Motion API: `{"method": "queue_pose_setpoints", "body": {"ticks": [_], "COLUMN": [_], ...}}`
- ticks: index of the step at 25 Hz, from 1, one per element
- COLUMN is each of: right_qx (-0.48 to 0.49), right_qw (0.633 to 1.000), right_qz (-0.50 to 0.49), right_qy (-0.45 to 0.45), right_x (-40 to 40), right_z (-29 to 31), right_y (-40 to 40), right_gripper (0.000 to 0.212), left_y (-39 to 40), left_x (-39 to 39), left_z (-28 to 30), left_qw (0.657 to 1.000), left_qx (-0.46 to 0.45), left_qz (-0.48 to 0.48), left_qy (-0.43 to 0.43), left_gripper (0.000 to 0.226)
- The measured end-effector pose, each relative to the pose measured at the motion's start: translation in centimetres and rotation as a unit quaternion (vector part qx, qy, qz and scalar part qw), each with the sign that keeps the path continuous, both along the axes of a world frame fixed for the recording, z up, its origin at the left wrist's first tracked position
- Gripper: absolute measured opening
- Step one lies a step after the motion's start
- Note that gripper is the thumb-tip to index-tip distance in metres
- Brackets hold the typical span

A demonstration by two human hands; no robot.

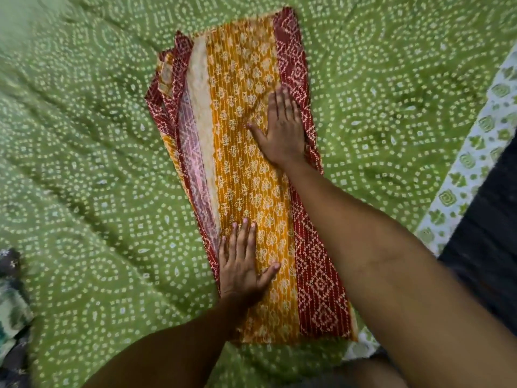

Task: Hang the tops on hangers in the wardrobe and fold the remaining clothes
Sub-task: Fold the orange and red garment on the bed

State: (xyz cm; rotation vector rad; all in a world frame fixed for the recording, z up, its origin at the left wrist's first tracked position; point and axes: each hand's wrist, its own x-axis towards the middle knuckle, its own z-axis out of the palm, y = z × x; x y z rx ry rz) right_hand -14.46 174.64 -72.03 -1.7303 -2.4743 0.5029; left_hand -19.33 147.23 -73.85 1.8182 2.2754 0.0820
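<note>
An orange cloth with a white print and dark red borders [243, 175] lies folded into a long strip on the green patterned bedspread [92, 169]. My left hand [243, 264] presses flat on its near part, fingers straight and together. My right hand [282, 130] lies flat on the cloth's far part near the right red border, fingers straight. Both palms face down and neither hand grips anything. Layers of the fold show along the strip's left edge.
Another patterned garment in dark and green tones [11, 303] lies at the left edge of the bed. The bedspread's white printed border [475, 169] runs along the right, with a dark area [486, 247] beyond it.
</note>
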Motion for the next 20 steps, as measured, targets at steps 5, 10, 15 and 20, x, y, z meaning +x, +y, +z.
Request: {"method": "queue_pose_setpoints", "body": {"ticks": [5, 10, 15, 20], "right_qx": [-0.005, -0.03, -0.01, -0.014], "right_qw": [1.0, 0.997, 0.995, 0.969], "right_qz": [0.001, -0.053, -0.067, -0.226], "right_qy": [-0.024, -0.052, -0.074, -0.096], "right_x": [3.1, 4.8, 7.3, 6.2], "right_z": [0.6, 0.8, 1.8, 2.7], "right_y": [-6.5, -14.2, -23.3, -25.3], "right_gripper": [0.069, 0.062, 0.07, 0.074], "left_y": [0.3, 0.2, -1.7, -1.3], "left_x": [0.0, -0.1, -2.9, -5.9], "left_z": [1.1, 2.7, 3.9, 5.9], "left_qw": [0.999, 0.996, 0.983, 0.979], "left_qx": [-0.01, -0.021, 0.014, -0.02], "left_qz": [-0.018, -0.034, -0.141, -0.018], "left_qy": [-0.025, -0.077, -0.114, -0.2], "left_gripper": [0.084, 0.084, 0.093, 0.089]}}
